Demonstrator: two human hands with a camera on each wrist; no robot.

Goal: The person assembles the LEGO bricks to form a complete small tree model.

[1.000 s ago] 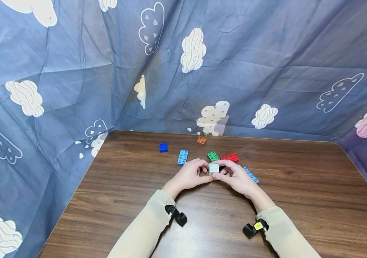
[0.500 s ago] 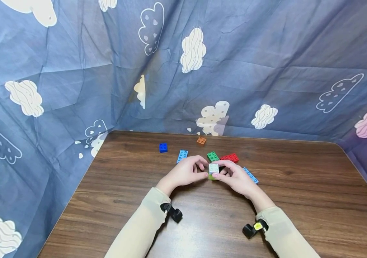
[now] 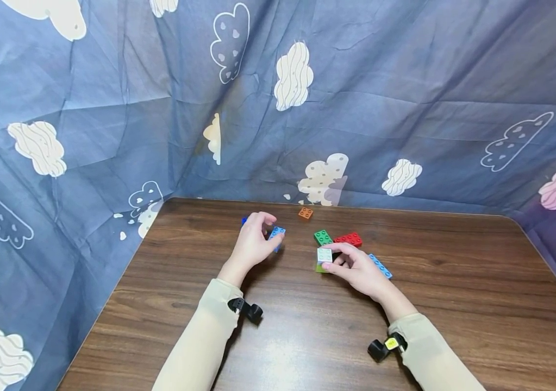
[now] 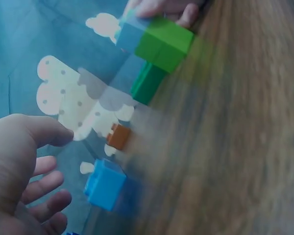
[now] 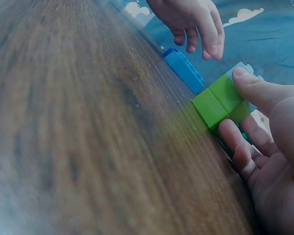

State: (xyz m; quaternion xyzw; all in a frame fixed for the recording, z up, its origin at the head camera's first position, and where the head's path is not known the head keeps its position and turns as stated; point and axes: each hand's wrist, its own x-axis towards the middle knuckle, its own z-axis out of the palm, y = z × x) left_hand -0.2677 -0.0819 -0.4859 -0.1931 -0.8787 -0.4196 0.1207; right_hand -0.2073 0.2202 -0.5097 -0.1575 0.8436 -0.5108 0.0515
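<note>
My right hand (image 3: 357, 270) holds a small stack of toy building bricks between thumb and fingers. Its lower part is lime green (image 5: 216, 104), two bricks high, and a pale blue brick (image 3: 324, 254) caps it. The stack stands upright at the tabletop. Over on the left, my left hand (image 3: 252, 243) hovers around a light blue brick (image 3: 276, 232), thumb on one side and fingers on the other. In the left wrist view a gap shows between the fingers (image 4: 46, 188) and that light blue brick (image 4: 106, 185); the hand holds nothing.
A green brick (image 3: 323, 237) and a red brick (image 3: 349, 239) lie just behind the stack. Another blue brick (image 3: 380, 265) is right of it, partly behind the right hand. Farther back sits an orange brick (image 3: 305, 213). A dark blue brick (image 3: 244, 221) is mostly covered by the left hand.
My left hand has come away from the stack and moved left to the light blue brick, its fingers spreading. The right hand has stayed on the stack.
</note>
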